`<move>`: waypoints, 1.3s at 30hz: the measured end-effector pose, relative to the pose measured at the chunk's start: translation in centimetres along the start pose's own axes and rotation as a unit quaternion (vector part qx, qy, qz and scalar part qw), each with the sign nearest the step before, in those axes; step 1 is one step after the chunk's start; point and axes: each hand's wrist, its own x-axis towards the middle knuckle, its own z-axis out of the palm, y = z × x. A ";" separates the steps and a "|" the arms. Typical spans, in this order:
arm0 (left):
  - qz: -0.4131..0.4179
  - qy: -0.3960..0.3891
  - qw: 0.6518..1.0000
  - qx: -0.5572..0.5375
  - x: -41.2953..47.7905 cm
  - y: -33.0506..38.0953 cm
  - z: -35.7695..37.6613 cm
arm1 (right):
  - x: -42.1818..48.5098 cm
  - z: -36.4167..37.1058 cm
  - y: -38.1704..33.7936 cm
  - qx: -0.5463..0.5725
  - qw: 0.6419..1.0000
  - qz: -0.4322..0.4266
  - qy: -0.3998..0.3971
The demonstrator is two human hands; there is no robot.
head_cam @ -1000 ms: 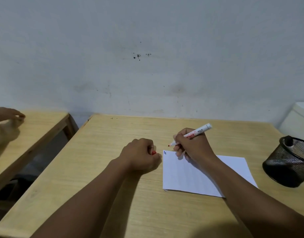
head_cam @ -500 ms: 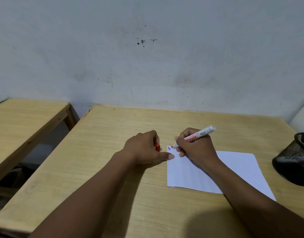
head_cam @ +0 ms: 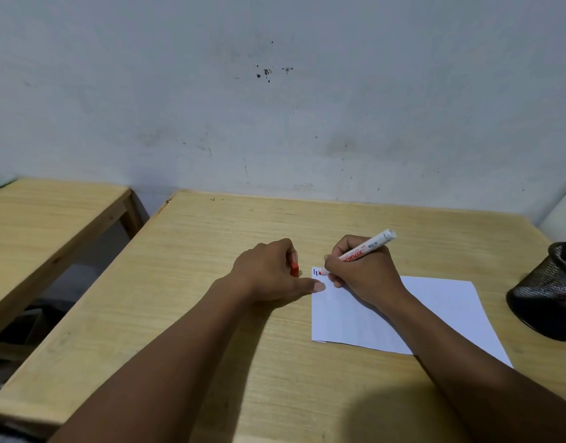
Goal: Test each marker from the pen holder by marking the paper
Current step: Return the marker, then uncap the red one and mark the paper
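From the head camera we see the right hand (head_cam: 363, 276), fingers clamped on the white marker with red lettering (head_cam: 366, 247), its tip on the white paper sheet (head_cam: 441, 311) at its far left corner. The left hand (head_cam: 268, 273) curls its fingers around a red cap (head_cam: 294, 269), thumb pressing the sheet's edge on the wooden tabletop (head_cam: 211, 282). The black mesh pen holder (head_cam: 543, 295) stands to the right.

White marker (head_cam: 368, 247), red cap (head_cam: 294, 270), black mesh holder (head_cam: 548, 295).

Two bare forearms enter from bottom edge, no sleeves visible up to frame border. Left hand (head_cam: 268, 273) and right hand (head_cam: 361, 273) bare: no gloves, rings, watch or wristband. Short, unpainted thumbnail (head_cam: 320, 286) shows on left hand.
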 end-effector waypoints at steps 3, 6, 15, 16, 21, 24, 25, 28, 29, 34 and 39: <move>-0.012 -0.003 1.000 -0.027 0.0 0.0 -0.1 | 0.1 -0.2 -0.6 0.046 0.998 0.033 0.010; -0.017 -0.016 0.994 -0.105 0.4 -0.6 -0.5 | 0.4 -0.7 -1.2 0.107 0.991 0.060 0.050; 0.006 0.017 0.918 -0.396 0.8 1.8 -4.8 | 0.5 -6.9 -7.0 0.229 0.971 0.069 -0.003; 0.013 0.013 0.905 -0.424 1.1 2.8 -5.2 | 0.4 -7.8 -7.8 0.255 0.963 0.083 -0.009; 0.064 -0.037 0.864 -0.497 2.1 8.7 -5.8 | -0.8 -11.7 -10.5 0.302 0.949 0.084 0.020; 0.078 -0.068 0.842 -0.529 2.4 11.9 -5.2 | -1.7 -13.5 -11.4 0.289 0.955 0.065 0.034; 0.081 -0.075 0.835 -0.538 2.5 12.8 -4.9 | -2.0 -14.1 -11.7 0.289 0.955 0.059 0.039; 0.093 -0.094 0.821 -0.555 2.6 15.2 -4.1 | -2.7 -15.7 -12.1 0.285 0.956 0.047 0.053; 0.097 -0.101 0.818 -0.558 2.6 15.9 -3.8 | -2.9 -16.1 -12.1 0.281 0.957 0.046 0.058; 0.113 -0.122 0.811 -0.561 2.7 18.8 -3.0 | -3.7 -17.8 -11.8 0.275 0.957 0.038 0.080; 0.127 -0.105 0.813 -0.559 2.6 21.1 -2.3 | -4.1 -18.6 -11.6 0.288 0.954 0.013 0.086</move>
